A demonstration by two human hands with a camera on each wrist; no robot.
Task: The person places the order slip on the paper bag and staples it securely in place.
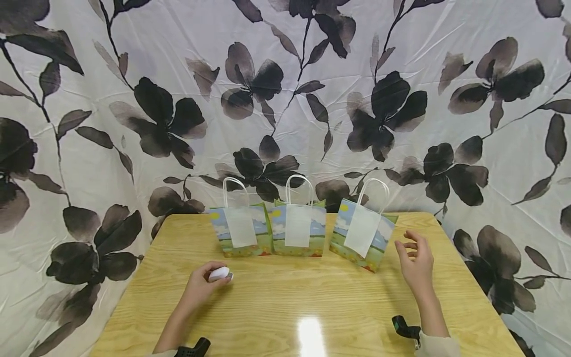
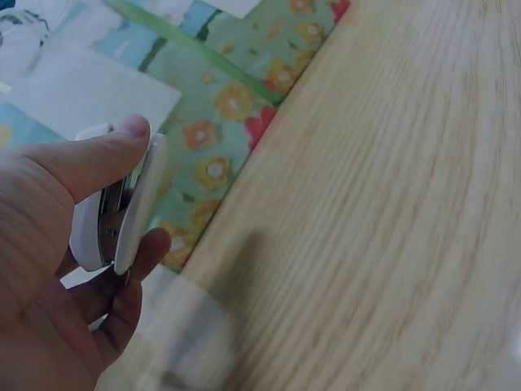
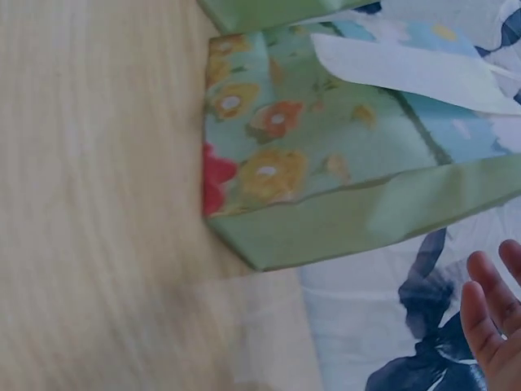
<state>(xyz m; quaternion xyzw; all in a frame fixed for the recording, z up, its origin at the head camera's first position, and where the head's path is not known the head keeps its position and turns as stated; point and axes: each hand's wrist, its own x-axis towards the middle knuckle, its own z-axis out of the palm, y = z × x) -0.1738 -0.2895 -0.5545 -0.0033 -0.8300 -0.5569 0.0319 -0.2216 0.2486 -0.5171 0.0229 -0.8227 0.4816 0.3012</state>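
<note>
Thumb and fingers of my left hand pinch a small white stapler above the table, in front of the left paper bag. The left wrist view shows the stapler side-on, its metal inner parts between two white halves. My right hand is raised beside the right paper bag, fingers loosely bent and nothing held. In the right wrist view, its fingertips are apart from the bag's green side. Between the outer bags stands the middle paper bag.
All three bags stand upright with white handles, printed landscapes and a white sheet over each front. The right one is turned at an angle. They stand near the back of the wooden table, before a floral cloth.
</note>
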